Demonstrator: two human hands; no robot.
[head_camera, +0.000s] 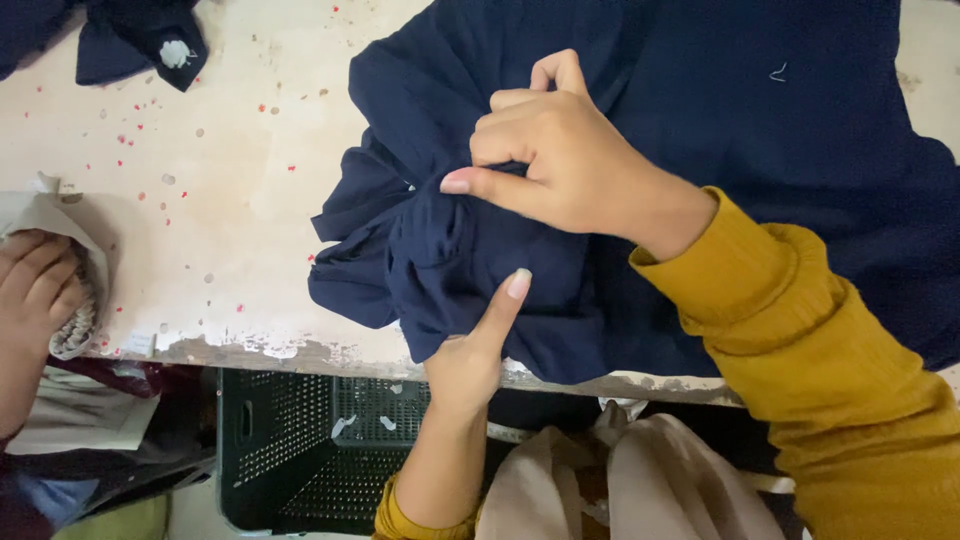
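A large navy blue garment (760, 130) lies bunched on a worn cream table (230, 180). My right hand (560, 150), in a mustard sleeve, presses down on the bunched folds with its fingers curled and pinching the cloth. My left hand (470, 350) comes up from below the table's edge. It grips the garment's near fold with the thumb laid on top of the cloth. The two hands are close together on the same gathered part, near the garment's left end.
Another person's hand (35, 285) at the left edge holds a beige cloth (60, 215). A second navy piece (140, 40) with a white patch lies at the top left. Under the table stands a black perforated crate (300, 450). Beige fabric (620, 480) lies near my lap.
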